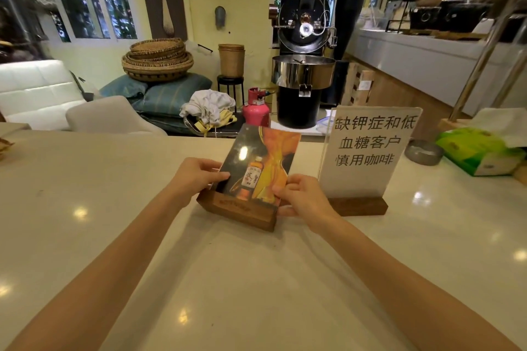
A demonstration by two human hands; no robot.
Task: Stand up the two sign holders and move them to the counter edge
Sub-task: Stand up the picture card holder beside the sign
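A pale, glossy counter (pixel 114 194) stretches before me. My left hand (pixel 196 177) and right hand (pixel 302 196) pinch the side edges of the picture sign holder (pixel 256 177), tilted back on its wooden base. Just right, the text sign holder (pixel 368 151) stands upright near the far edge.

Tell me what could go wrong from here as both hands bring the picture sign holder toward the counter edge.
1. The picture sign holder leans away, gripped only at its lower sides by the left hand and right hand; it could tip over backward.
2. The text sign holder stands upright right beside the right hand, so a sideways move might knock it.
3. The far counter edge is close; pushing too far could drop it.
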